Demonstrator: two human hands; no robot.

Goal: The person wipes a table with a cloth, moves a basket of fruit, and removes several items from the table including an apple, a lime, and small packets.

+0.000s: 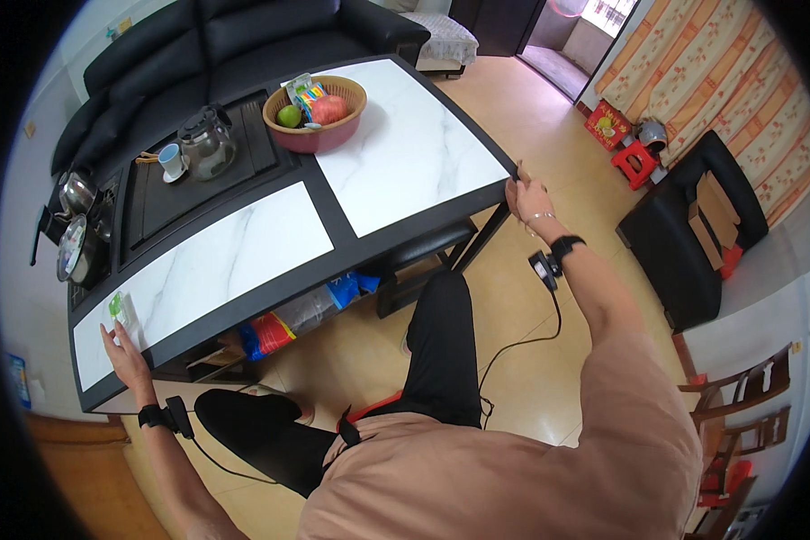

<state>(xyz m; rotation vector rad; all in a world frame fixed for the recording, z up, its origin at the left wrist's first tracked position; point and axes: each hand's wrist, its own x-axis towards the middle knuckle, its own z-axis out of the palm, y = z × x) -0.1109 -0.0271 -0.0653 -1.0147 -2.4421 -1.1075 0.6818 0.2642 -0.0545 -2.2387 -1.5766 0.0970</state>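
Observation:
My left hand (125, 354) is at the near left edge of a tea table (243, 250) with white marble-look panels and black borders. Its fingers are apart beside a small clear packet with a green and white label (116, 308); whether they touch it I cannot tell. At the table's right corner is my right hand (530, 199), its fingers bent around something small and brownish that I cannot identify. Toward the table's far side stands a pink and tan plastic basket (320, 140), holding a green fruit (289, 117), a reddish round fruit (329, 109) and packets.
A glass teapot (206, 145) and a blue-white cup (171, 160) stand on the dark tea tray (250, 142). Metal pots (81, 260) are at the far left. Packages (270, 334) lie under the tabletop. Cables hang from both wrist-worn devices. A black chair (675, 250) holds an open cardboard box (712, 219).

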